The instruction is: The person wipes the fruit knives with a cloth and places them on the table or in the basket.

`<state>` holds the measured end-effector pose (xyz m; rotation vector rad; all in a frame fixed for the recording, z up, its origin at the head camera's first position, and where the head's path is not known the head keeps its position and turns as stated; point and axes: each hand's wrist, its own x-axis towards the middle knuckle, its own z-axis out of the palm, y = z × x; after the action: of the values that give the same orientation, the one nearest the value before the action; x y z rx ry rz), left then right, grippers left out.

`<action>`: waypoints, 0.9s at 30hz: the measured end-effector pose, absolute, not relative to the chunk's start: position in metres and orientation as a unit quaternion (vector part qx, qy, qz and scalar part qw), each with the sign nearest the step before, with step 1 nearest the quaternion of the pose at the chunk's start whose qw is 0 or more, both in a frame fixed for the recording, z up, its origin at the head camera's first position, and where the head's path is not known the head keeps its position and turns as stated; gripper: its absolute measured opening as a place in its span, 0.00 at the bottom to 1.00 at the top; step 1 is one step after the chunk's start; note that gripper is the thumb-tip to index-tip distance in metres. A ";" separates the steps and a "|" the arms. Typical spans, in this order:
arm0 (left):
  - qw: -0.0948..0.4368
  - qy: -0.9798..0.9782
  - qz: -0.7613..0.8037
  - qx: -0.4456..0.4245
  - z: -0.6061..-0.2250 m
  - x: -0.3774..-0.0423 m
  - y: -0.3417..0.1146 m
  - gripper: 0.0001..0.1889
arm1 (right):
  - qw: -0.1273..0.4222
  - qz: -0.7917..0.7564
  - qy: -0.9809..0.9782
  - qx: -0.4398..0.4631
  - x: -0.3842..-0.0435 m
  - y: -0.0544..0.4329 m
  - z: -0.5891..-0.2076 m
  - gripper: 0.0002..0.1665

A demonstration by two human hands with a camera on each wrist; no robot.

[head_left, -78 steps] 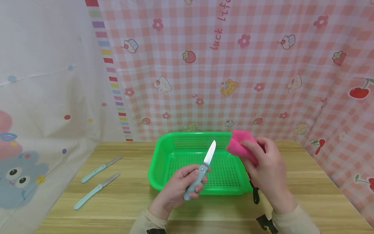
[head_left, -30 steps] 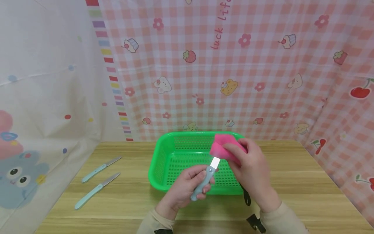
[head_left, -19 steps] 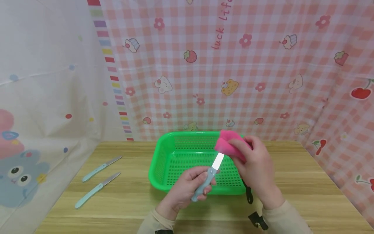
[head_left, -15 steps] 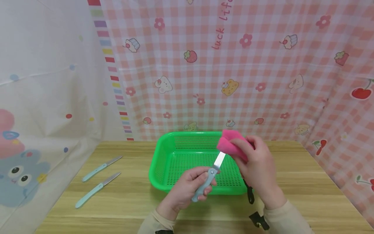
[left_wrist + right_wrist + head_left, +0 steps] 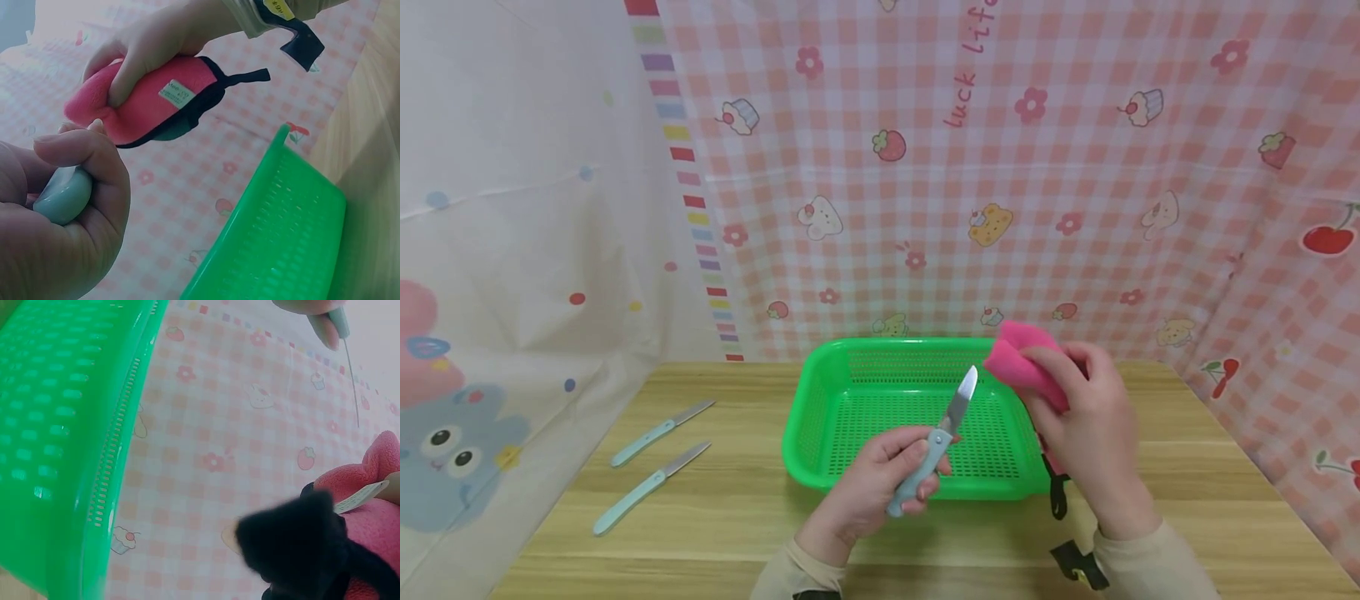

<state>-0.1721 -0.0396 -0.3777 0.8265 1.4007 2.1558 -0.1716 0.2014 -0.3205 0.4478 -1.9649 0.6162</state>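
Observation:
A small knife with a pale blue handle [image 5: 917, 477] points up and away over the basket, its blade bare along its length. My left hand [image 5: 868, 479] grips that handle, fingers wrapped round it, as the left wrist view also shows. In my right hand [image 5: 1088, 421] is a bunched pink cloth [image 5: 1021, 360], pinched between thumb and fingers. The left wrist view shows the cloth's black edging, a white label [image 5: 177, 94] and a black loop [image 5: 247, 77]. Cloth and blade tip are a little apart. The right wrist view shows the thin blade [image 5: 351, 378] edge-on.
Behind and below the hands stands a green perforated basket [image 5: 808, 417] on the wooden table [image 5: 737, 533]. Two similar knives, one nearer [image 5: 632, 502] and one farther [image 5: 647, 442], lie to the left with blades pointing away. A checked curtain [image 5: 865, 183] hangs behind the table.
The cloth went onto the blade, covering its tip, then slid up and right along it. Now it is off the tip, and the whole blade shows. My left hand barely moved over the last second.

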 end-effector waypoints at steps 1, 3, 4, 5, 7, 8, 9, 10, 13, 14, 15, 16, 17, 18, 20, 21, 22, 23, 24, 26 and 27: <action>0.218 0.506 0.779 0.298 -0.378 -0.172 -0.040 0.21 | 0.496 0.254 -0.810 0.184 -0.171 0.202 -0.320 0.25; 0.217 0.505 0.782 0.294 -0.377 -0.173 -0.041 0.22 | 0.497 0.255 -0.809 0.184 -0.170 0.203 -0.320 0.24; 0.215 0.506 0.782 0.292 -0.377 -0.173 -0.042 0.22 | 0.498 0.255 -0.809 0.183 -0.169 0.204 -0.320 0.24; 0.215 0.506 0.784 0.289 -0.377 -0.173 -0.042 0.22 | 0.498 0.254 -0.809 0.183 -0.169 0.204 -0.321 0.24; 0.214 0.503 0.787 0.286 -0.376 -0.174 -0.044 0.22 | 0.498 0.249 -0.809 0.188 -0.167 0.204 -0.322 0.23; 0.213 0.500 0.789 0.284 -0.376 -0.174 -0.044 0.22 | 0.495 0.247 -0.811 0.190 -0.165 0.204 -0.322 0.21; 0.213 0.499 0.791 0.284 -0.376 -0.174 -0.044 0.22 | 0.496 0.245 -0.811 0.192 -0.164 0.203 -0.322 0.18; 0.213 0.497 0.793 0.283 -0.375 -0.175 -0.044 0.22 | 0.495 0.244 -0.811 0.194 -0.163 0.203 -0.323 0.15; 0.211 0.493 0.795 0.284 -0.374 -0.175 -0.045 0.23 | 0.488 0.245 -0.813 0.202 -0.159 0.200 -0.324 0.19; 0.210 0.492 0.796 0.283 -0.373 -0.176 -0.045 0.23 | 0.485 0.245 -0.814 0.203 -0.158 0.199 -0.325 0.22; 0.209 0.492 0.797 0.281 -0.373 -0.176 -0.045 0.23 | 0.484 0.245 -0.815 0.206 -0.158 0.198 -0.325 0.25; 0.209 0.491 0.798 0.278 -0.372 -0.176 -0.045 0.22 | 0.480 0.244 -0.816 0.209 -0.157 0.198 -0.326 0.25; 0.207 0.492 0.799 0.277 -0.372 -0.176 -0.046 0.22 | 0.479 0.243 -0.817 0.212 -0.156 0.197 -0.327 0.24; 0.206 0.492 0.800 0.273 -0.371 -0.177 -0.046 0.22 | 0.477 0.241 -0.818 0.215 -0.156 0.197 -0.327 0.24; 0.204 0.493 0.802 0.268 -0.371 -0.177 -0.046 0.21 | 0.478 0.238 -0.816 0.222 -0.155 0.196 -0.329 0.24; 0.204 0.492 0.803 0.266 -0.370 -0.177 -0.045 0.21 | 0.479 0.237 -0.814 0.226 -0.155 0.195 -0.330 0.23; 0.203 0.492 0.805 0.264 -0.370 -0.177 -0.045 0.21 | 0.480 0.236 -0.813 0.230 -0.155 0.194 -0.330 0.23; 0.203 0.492 0.805 0.262 -0.370 -0.177 -0.045 0.21 | 0.480 0.236 -0.812 0.234 -0.154 0.193 -0.331 0.23; 0.203 0.491 0.806 0.261 -0.370 -0.178 -0.045 0.21 | 0.479 0.236 -0.812 0.237 -0.154 0.192 -0.332 0.23; 0.202 0.489 0.807 0.261 -0.371 -0.178 -0.044 0.21 | 0.477 0.237 -0.810 0.244 -0.154 0.189 -0.334 0.23; 0.203 0.487 0.808 0.262 -0.371 -0.178 -0.044 0.21 | 0.476 0.240 -0.809 0.248 -0.154 0.188 -0.335 0.23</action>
<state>-0.1783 -0.0443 -0.3708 0.7306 1.3597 2.2554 -0.1538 0.1880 -0.3347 0.6060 -1.9768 0.5862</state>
